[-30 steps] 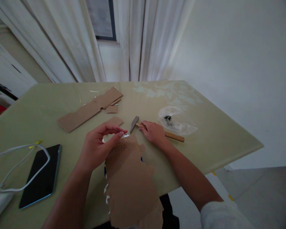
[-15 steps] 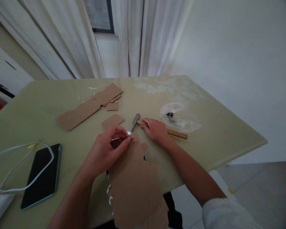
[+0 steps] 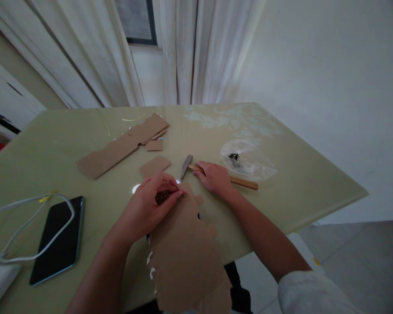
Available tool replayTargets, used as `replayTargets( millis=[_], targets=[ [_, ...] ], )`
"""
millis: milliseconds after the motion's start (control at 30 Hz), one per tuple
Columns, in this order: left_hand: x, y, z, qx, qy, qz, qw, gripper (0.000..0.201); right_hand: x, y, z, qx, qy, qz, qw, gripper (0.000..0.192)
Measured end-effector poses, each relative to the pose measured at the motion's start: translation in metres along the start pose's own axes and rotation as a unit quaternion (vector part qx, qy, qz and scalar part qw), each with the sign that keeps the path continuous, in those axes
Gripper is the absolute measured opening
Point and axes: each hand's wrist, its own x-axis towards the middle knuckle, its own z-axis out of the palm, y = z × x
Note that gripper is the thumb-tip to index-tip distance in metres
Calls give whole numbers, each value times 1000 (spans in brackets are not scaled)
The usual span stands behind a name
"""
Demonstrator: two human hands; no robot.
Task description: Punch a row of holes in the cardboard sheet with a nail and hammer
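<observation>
My right hand (image 3: 216, 179) is wrapped round the wooden handle of a hammer (image 3: 244, 182), near its head. The hammer lies on the table with its grey metal head pointing away to the left. My left hand (image 3: 150, 203) pinches thumb and fingertips together at the far end of a long brown cardboard piece (image 3: 186, 257). Whatever sits between those fingertips is too small to make out. That cardboard runs toward me past the table's front edge, and white bits and spots of blue show along its sides. Under my left palm, a dark patch with pale dots is partly hidden.
A clear plastic bag (image 3: 255, 161) holding small black pieces lies beyond my right hand. Cardboard strips (image 3: 124, 146) and a small cardboard scrap (image 3: 155, 166) are on the table (image 3: 301, 174). To the left are a phone or tablet (image 3: 57, 244) and a white cable (image 3: 16, 203).
My left hand has shifted very slightly at the cardboard's end, its fingertips still pinched. A bright white spot now shows on the table beside it. My right hand and the hammer have stayed put.
</observation>
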Motion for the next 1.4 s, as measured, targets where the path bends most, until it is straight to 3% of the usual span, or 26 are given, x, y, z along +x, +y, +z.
replayTargets(
  millis=[733,1033,1400],
  targets=[
    [-2,-1,-1,47,19,52,997,13,0,-1,-1,4,5,0,1000,43],
    [0,6,-2,46,15,56,997,15,0,-2,-2,-7,-2,1,1000,45],
    [-1,-1,0,40,27,42,998,11,0,-1,0,-1,2,-3,1000,45]
  ],
)
